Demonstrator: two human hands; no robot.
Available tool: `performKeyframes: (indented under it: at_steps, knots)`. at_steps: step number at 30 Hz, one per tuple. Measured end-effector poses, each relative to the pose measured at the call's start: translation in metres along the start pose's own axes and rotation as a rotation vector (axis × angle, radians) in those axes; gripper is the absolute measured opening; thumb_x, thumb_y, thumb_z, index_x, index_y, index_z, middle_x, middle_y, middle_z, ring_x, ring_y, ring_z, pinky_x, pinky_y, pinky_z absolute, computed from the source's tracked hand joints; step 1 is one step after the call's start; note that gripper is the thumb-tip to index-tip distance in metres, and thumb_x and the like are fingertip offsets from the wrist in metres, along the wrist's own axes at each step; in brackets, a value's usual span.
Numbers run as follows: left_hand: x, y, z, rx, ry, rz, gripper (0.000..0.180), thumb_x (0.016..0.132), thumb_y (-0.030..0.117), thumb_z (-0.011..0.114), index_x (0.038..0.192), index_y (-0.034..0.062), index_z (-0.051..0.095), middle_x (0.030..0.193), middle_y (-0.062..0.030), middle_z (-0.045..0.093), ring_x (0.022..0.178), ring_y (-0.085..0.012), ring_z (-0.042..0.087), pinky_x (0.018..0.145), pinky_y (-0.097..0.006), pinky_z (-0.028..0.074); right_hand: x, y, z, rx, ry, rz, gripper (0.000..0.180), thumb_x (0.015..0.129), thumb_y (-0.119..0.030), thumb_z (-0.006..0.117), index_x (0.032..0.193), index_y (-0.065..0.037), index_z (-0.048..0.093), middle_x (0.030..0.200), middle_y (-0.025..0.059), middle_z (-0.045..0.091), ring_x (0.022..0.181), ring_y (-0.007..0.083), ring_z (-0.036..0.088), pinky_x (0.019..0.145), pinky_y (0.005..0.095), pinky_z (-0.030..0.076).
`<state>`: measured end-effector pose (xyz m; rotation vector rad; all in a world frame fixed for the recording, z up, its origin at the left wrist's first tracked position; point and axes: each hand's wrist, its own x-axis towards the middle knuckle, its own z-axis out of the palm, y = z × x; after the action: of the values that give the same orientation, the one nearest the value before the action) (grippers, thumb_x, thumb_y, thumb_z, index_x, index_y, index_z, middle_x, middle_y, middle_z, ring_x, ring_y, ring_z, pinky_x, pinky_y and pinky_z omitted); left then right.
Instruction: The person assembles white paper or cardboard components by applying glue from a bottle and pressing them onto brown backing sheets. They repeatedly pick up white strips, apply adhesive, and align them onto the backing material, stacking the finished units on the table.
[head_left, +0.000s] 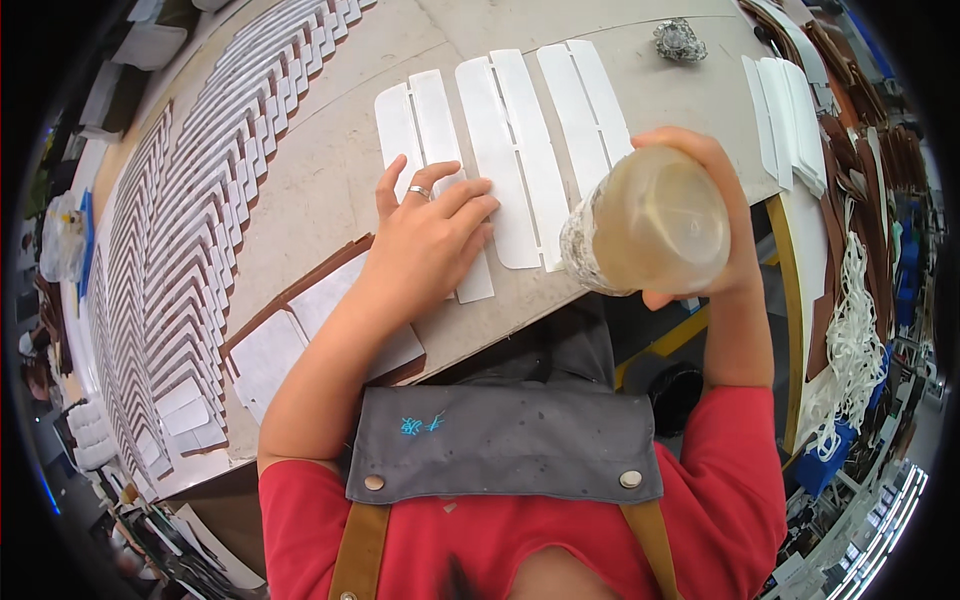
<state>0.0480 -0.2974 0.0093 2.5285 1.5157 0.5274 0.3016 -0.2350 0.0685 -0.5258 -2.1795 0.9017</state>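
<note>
My left hand [432, 232], a ring on one finger, lies flat with fingers together on a pair of long white strips [430, 130] on the grey worktable [330, 170]. More paired white strips [515, 150] lie side by side just to its right. My right hand [715, 215] grips a cloudy, yellowish plastic bottle [650, 222], tilted with its base toward the camera, above the table's near edge and the strips. The bottle's tip is hidden behind its body.
Long overlapping rows of white strips [200, 220] curve along the table's left side. White sheets on brown board [290, 335] sit under my left forearm. A crumpled foil lump [680, 40] rests at the back. More white strips [785, 120] and brown pieces [860, 160] pile at the right.
</note>
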Motion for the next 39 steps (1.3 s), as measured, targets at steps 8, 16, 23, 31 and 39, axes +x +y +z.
performKeyframes:
  at_steps: [8,16,23,31,39]
  knots:
    - [-0.001,0.0,-0.001,-0.004,-0.003,0.001,0.02,0.08,0.014,0.058,0.099,0.0123,0.059,0.11,0.0016,0.057,0.113,-0.0253,0.045,0.104,-0.048,0.012,-0.001,0.005,-0.011,0.242,0.335,0.107,0.091,0.05,-0.038,0.087,0.121,-0.002,0.042,0.106,0.0079,0.056,0.093,0.0178,0.057,0.075,0.0281,0.048]
    - [0.001,-0.001,-0.001,0.017,-0.008,0.018,0.021,0.078,0.015,0.06,0.099,0.0146,0.058,0.112,0.0027,0.056,0.113,-0.0248,0.045,0.103,-0.05,0.012,0.056,0.08,-0.009,0.208,0.691,0.157,0.051,0.083,-0.04,0.061,0.11,0.0,0.043,0.085,0.0085,0.059,0.064,0.0153,0.059,0.049,0.0256,0.048]
    - [0.001,-0.002,0.0,0.008,-0.003,0.017,0.02,0.078,0.016,0.061,0.098,0.0146,0.058,0.111,0.0033,0.056,0.112,-0.0239,0.046,0.103,-0.05,0.012,0.082,0.112,0.009,0.141,0.643,0.169,0.057,0.078,-0.027,0.07,0.116,-0.002,0.036,0.09,0.008,0.056,0.063,0.0114,0.057,0.049,0.0211,0.048]
    - [0.0,-0.002,0.002,0.003,0.011,0.01,0.021,0.078,0.016,0.061,0.099,0.0145,0.059,0.109,0.0025,0.057,0.112,-0.0235,0.046,0.104,-0.049,0.01,0.082,0.103,0.007,0.036,0.647,0.143,0.061,0.073,-0.026,0.075,0.116,-0.003,0.038,0.091,0.0073,0.057,0.064,0.0088,0.056,0.048,0.0192,0.047]
    - [0.002,0.001,-0.001,-0.003,-0.011,0.0,0.024,0.078,0.015,0.062,0.102,0.0153,0.059,0.11,0.0025,0.056,0.113,-0.0235,0.045,0.104,-0.05,0.01,0.073,0.108,-0.004,0.146,0.683,0.281,0.054,0.079,-0.034,0.068,0.114,-0.002,0.041,0.082,0.0053,0.056,0.055,0.0087,0.052,0.046,0.0194,0.043]
